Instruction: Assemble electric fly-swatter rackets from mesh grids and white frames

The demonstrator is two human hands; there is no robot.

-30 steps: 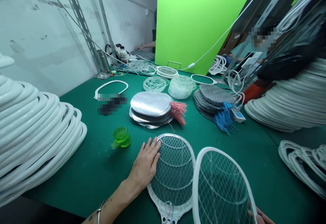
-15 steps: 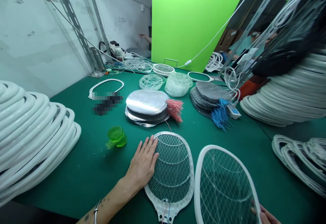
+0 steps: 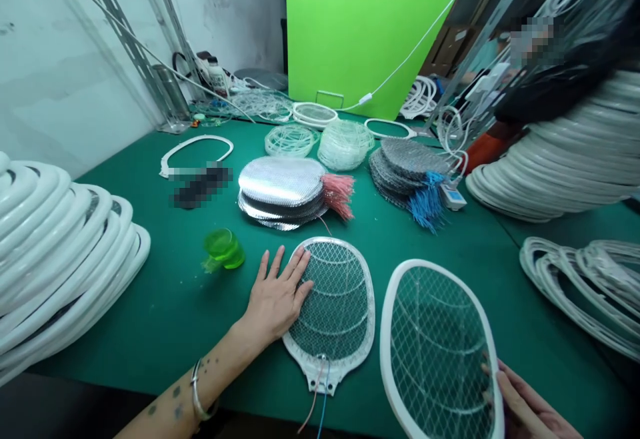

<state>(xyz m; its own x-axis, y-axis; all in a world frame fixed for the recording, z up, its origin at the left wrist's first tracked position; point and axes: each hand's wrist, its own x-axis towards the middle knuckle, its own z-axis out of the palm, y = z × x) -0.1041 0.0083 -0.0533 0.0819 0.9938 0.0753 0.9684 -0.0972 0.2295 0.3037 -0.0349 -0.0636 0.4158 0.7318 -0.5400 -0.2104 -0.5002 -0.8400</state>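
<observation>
My left hand (image 3: 277,292) lies flat, fingers spread, on the left rim of a white racket-shaped frame filled with mesh (image 3: 333,302); red and blue wires hang from its neck at the table's near edge. My right hand (image 3: 525,406) grips the lower right rim of a second white frame with net (image 3: 437,349), which lies tilted beside the first. Only part of the right hand shows at the bottom corner.
On the green table (image 3: 165,306) lie a silver mesh stack with red wires (image 3: 285,189), a grey mesh stack with blue wires (image 3: 410,169), a green cup (image 3: 223,249), and tall piles of white frames at left (image 3: 55,246) and right (image 3: 565,159). Another person sits at back right.
The view has dropped and shifted, so both frames sit higher in the picture. My right hand has come more into view on the second frame's rim. My left hand's fingers have spread slightly.
</observation>
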